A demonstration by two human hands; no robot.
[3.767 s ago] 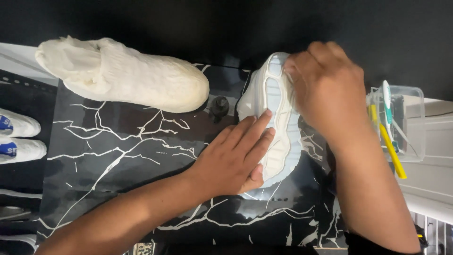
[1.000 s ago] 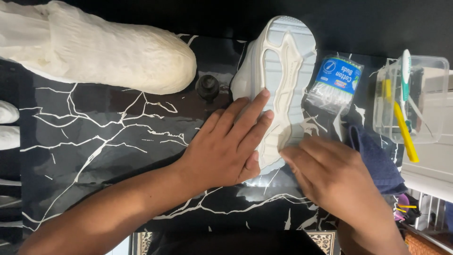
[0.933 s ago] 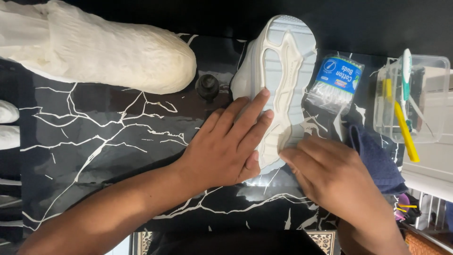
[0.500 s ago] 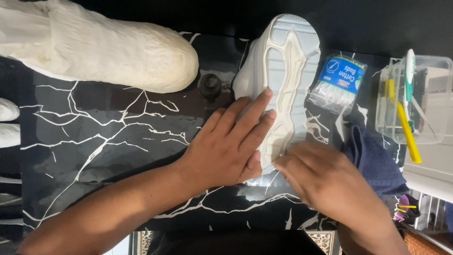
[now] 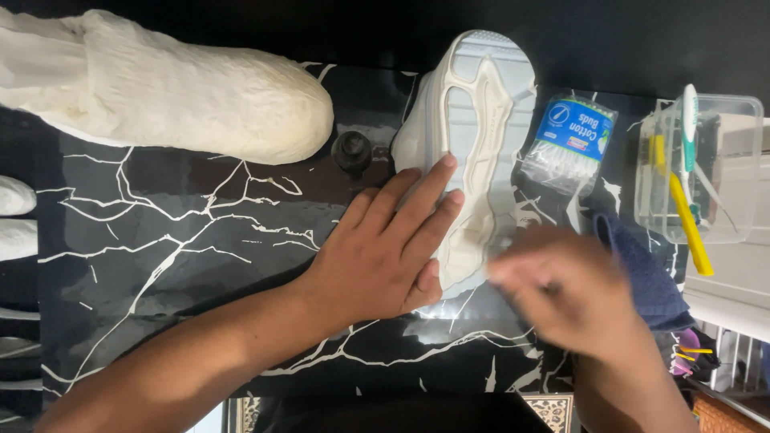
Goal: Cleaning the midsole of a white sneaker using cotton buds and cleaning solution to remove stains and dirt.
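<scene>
Sneaker (image 5: 473,136): off-white, sole up, on black marble-patterned table (image 5: 184,248), beside cotton-bud pack (image 5: 568,144). Left hand (image 5: 385,248): fingers spread flat, pressing the sole's edge. Right hand (image 5: 573,293): motion-blurred at the heel; grip cannot be told.

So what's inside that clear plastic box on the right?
The clear plastic box holds a yellow-handled brush and a white-and-green toothbrush sticking out over its rim. Something dark lies behind them, but the cloudy wall hides what it is and whatever sits beneath.
</scene>
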